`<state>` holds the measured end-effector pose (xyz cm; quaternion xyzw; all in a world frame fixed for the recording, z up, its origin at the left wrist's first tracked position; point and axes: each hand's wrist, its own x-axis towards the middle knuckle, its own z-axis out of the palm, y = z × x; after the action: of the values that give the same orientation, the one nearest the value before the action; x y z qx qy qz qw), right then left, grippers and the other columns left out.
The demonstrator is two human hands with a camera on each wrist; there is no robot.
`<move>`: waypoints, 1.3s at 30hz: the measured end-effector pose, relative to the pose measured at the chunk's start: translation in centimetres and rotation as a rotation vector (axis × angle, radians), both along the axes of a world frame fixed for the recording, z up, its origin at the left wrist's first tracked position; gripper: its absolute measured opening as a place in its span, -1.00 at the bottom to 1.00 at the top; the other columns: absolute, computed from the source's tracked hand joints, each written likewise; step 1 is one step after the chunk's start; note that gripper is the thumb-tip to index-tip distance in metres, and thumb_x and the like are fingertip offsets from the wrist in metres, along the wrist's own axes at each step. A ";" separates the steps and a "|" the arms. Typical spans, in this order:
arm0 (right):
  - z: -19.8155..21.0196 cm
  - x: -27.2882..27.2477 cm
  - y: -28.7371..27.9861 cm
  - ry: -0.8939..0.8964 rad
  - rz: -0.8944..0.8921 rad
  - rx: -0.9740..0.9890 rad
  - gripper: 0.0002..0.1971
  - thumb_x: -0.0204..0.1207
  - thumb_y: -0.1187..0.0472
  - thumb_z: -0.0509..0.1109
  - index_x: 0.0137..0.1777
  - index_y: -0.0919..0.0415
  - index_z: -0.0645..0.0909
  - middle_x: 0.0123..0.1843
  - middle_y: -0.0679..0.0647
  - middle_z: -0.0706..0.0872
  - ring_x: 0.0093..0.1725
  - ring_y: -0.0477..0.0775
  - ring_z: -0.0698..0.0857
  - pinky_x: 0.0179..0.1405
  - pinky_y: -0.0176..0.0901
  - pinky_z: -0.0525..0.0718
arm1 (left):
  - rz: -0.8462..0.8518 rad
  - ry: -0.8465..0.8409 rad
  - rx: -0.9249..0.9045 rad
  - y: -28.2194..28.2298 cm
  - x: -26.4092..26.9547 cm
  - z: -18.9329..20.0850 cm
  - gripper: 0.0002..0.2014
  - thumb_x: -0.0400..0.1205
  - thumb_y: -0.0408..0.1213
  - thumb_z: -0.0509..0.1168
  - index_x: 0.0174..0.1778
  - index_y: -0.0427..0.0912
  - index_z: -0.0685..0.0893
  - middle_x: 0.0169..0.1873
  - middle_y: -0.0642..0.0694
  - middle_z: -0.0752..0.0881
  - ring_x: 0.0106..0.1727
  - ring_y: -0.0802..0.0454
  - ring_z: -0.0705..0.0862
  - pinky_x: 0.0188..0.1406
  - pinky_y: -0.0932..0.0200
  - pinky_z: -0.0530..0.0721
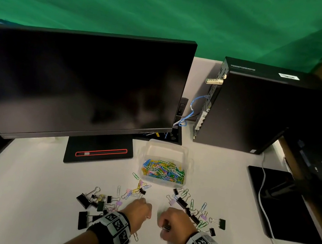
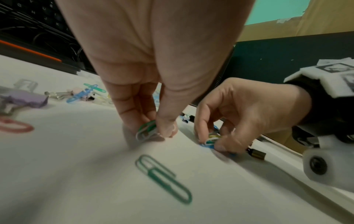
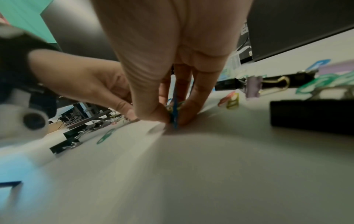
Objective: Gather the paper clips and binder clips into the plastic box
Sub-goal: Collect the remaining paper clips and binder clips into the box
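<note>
While loose binder clips lie scattered at the left of the white desk, the left hand pinches a small bunch of paper clips against the surface. Beside it, the right hand pinches a second bunch, fingertips down. Beyond both hands stands the clear plastic box, already holding many coloured paper clips.

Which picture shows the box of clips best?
The head view: the whole plastic box shows, with colourful paper clips inside. The left wrist view misses it; the right wrist view may catch a blurry bit.
</note>
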<state>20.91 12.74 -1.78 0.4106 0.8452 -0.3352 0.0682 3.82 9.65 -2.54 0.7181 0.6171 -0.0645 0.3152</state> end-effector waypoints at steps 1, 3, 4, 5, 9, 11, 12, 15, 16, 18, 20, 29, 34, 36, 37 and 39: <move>0.0 -0.1 0.0 -0.010 0.012 0.004 -0.81 0.26 0.32 0.34 -0.12 0.17 0.65 -0.09 0.09 0.63 -0.10 0.10 0.58 -0.29 -0.30 0.38 | 0.012 -0.019 0.015 0.5 0.0 0.3 -0.72 0.63 -0.52 0.11 0.20 -0.23 0.57 0.24 -0.24 0.52 0.27 -0.13 0.53 0.22 0.18 0.44; -0.1 -0.4 0.2 -0.011 0.030 0.000 -0.84 0.23 0.33 0.33 -0.19 0.18 0.61 -0.17 -0.01 0.53 -0.18 0.03 0.49 -0.40 -0.40 0.30 | 0.044 -0.054 0.063 1.9 -0.2 1.1 -0.72 0.62 -0.54 0.13 0.16 -0.21 0.61 0.20 -0.22 0.56 0.23 -0.10 0.57 0.22 0.16 0.48; -0.2 -0.6 0.3 -0.011 0.034 0.000 -0.85 0.22 0.35 0.31 -0.21 0.19 0.59 -0.18 -0.03 0.50 -0.20 0.02 0.48 -0.42 -0.44 0.26 | 0.065 -0.079 0.091 2.7 -0.3 1.5 -0.73 0.62 -0.54 0.14 0.14 -0.20 0.62 0.19 -0.20 0.57 0.21 -0.09 0.59 0.23 0.15 0.51; -0.3 -0.7 0.4 -0.009 0.037 0.010 -0.85 0.22 0.38 0.27 -0.23 0.21 0.58 -0.19 -0.02 0.50 -0.21 0.05 0.49 -0.43 -0.46 0.23 | 0.082 -0.104 0.119 3.6 -0.4 1.9 -0.73 0.62 -0.53 0.15 0.13 -0.20 0.63 0.19 -0.18 0.57 0.19 -0.07 0.60 0.25 0.14 0.53; -0.7 -0.7 0.6 0.007 0.010 0.054 -0.79 0.23 0.45 0.17 -0.22 0.26 0.59 -0.08 0.17 0.62 -0.09 0.22 0.63 -0.43 -0.53 0.19 | 0.133 -0.176 0.250 7.5 -0.4 3.7 -0.73 0.63 -0.51 0.14 0.15 -0.21 0.65 0.20 -0.20 0.57 0.20 -0.11 0.60 0.28 0.16 0.50; -0.6 -0.7 0.5 0.010 0.000 0.067 -0.79 0.23 0.46 0.16 -0.22 0.27 0.59 -0.06 0.20 0.65 -0.08 0.23 0.63 -0.41 -0.38 0.31 | 0.182 -0.181 0.302 9.2 -0.3 4.6 -0.76 0.64 -0.47 0.17 0.14 -0.21 0.65 0.16 -0.21 0.57 0.15 -0.13 0.62 0.24 0.16 0.53; -0.6 -0.8 0.5 -0.001 -0.003 0.070 -0.79 0.23 0.45 0.17 -0.22 0.28 0.59 -0.06 0.21 0.65 -0.07 0.24 0.63 -0.35 -0.31 0.36 | 0.206 -0.180 0.321 9.9 -0.2 4.9 -0.78 0.63 -0.46 0.18 0.14 -0.23 0.64 0.15 -0.22 0.56 0.14 -0.15 0.62 0.22 0.15 0.54; -0.5 -1.1 0.3 -0.067 -0.015 0.083 -0.84 0.30 0.43 0.19 -0.18 0.28 0.56 0.00 0.26 0.64 -0.04 0.30 0.63 -0.24 -0.20 0.39 | 0.258 -0.147 0.307 11.4 -0.1 4.6 -0.74 0.62 -0.47 0.19 0.20 -0.23 0.59 0.17 -0.27 0.55 0.16 -0.21 0.61 0.19 0.10 0.56; -0.5 -1.2 0.2 -0.082 -0.020 0.087 -0.85 0.32 0.42 0.19 -0.17 0.28 0.55 0.01 0.28 0.63 -0.03 0.31 0.63 -0.23 -0.19 0.38 | 0.267 -0.137 0.287 11.6 -0.1 4.3 -0.71 0.60 -0.48 0.20 0.23 -0.22 0.56 0.17 -0.27 0.56 0.17 -0.22 0.61 0.19 0.08 0.57; -0.5 -1.3 0.2 -0.093 -0.034 0.106 -0.87 0.35 0.40 0.19 -0.15 0.28 0.53 0.02 0.31 0.62 -0.03 0.33 0.63 -0.23 -0.17 0.38 | 0.274 -0.123 0.250 11.5 0.0 3.7 -0.69 0.59 -0.47 0.23 0.26 -0.22 0.54 0.18 -0.28 0.57 0.18 -0.23 0.60 0.21 0.05 0.58; -0.6 -1.1 0.1 -0.072 -0.053 0.122 -0.87 0.34 0.40 0.18 -0.17 0.27 0.52 -0.03 0.30 0.62 -0.08 0.32 0.63 -0.25 -0.17 0.39 | 0.257 -0.131 0.281 11.0 0.2 3.4 -0.73 0.62 -0.43 0.21 0.25 -0.24 0.57 0.18 -0.28 0.59 0.20 -0.21 0.59 0.24 0.03 0.56; -0.9 0.9 0.9 0.029 -0.067 0.085 -0.83 0.21 0.39 0.23 -0.33 0.19 0.63 -0.09 0.13 0.64 -0.05 0.14 0.63 -0.21 -0.28 0.47 | -0.161 -0.149 0.366 5.9 2.5 0.4 -0.64 0.59 -0.56 0.14 0.27 -0.24 0.61 0.22 -0.23 0.59 0.32 -0.13 0.48 0.40 0.11 0.41; -0.4 2.3 1.0 0.054 -0.156 0.051 -0.86 0.22 0.39 0.27 -0.36 0.25 0.67 -0.21 0.01 0.56 -0.18 0.08 0.65 -0.31 -0.36 0.43 | -0.219 -0.069 0.291 5.0 2.7 -0.1 -0.58 0.62 -0.55 0.10 0.41 -0.27 0.47 0.36 -0.22 0.47 0.42 -0.12 0.37 0.45 0.11 0.33; 0.2 2.6 1.2 0.101 -0.229 0.037 -0.83 0.21 0.42 0.26 -0.38 0.26 0.69 -0.21 0.10 0.68 -0.19 0.13 0.70 -0.27 -0.30 0.51 | -0.260 -0.063 0.321 4.9 2.7 -0.3 -0.57 0.51 -0.59 0.23 0.30 -0.25 0.58 0.26 -0.24 0.55 0.31 -0.18 0.48 0.32 0.10 0.52; 0.6 2.7 1.5 0.119 -0.256 0.046 -0.81 0.22 0.41 0.26 -0.38 0.25 0.71 -0.20 0.14 0.72 -0.19 0.15 0.71 -0.24 -0.26 0.54 | -0.272 -0.096 0.317 4.9 2.6 -0.5 -0.57 0.38 -0.61 0.36 0.16 -0.23 0.68 0.13 -0.23 0.64 0.15 -0.21 0.60 0.15 0.14 0.66; 1.4 2.6 2.7 0.138 -0.306 0.066 -0.82 0.25 0.39 0.29 -0.34 0.21 0.73 -0.24 0.08 0.70 -0.23 0.10 0.67 -0.20 -0.28 0.53 | -0.288 -0.083 0.284 4.8 2.2 -0.6 -0.60 0.27 -0.57 0.47 0.00 -0.18 0.75 0.00 -0.18 0.70 -0.03 -0.19 0.68 -0.06 0.19 0.73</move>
<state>23.54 15.41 -0.36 0.5123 0.7862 -0.3412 -0.0554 5.97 14.50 -3.19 0.8382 0.4976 0.0083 0.2232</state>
